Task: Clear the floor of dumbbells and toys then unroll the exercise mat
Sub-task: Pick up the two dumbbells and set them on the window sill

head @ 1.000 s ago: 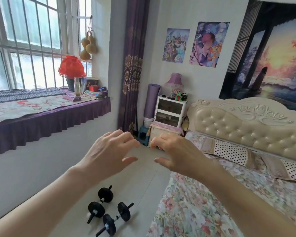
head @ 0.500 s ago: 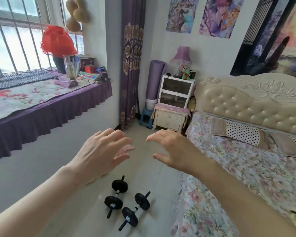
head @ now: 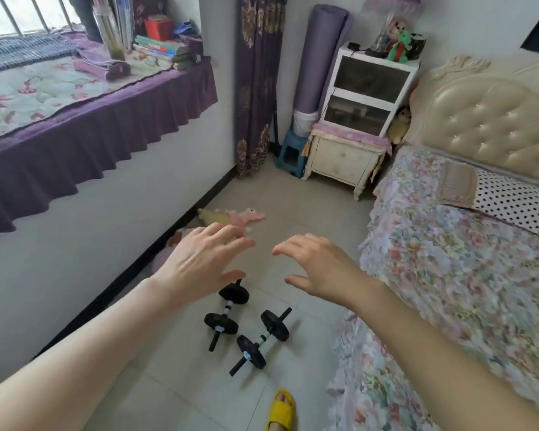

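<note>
Head view, left hand (head: 199, 262) and right hand (head: 321, 269) fingers spread, holding nothing, two dumbbells (head: 246, 325) on floor below them.

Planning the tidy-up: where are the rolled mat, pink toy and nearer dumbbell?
rolled mat (head: 316, 54), head view, middle of the roll.
pink toy (head: 249, 215), head view, its body.
nearer dumbbell (head: 261, 340), head view, its bar.

Single head view looks forward and down at floor (head: 308, 194).

No text, label, brand or number is legible anywhere in view.
</note>
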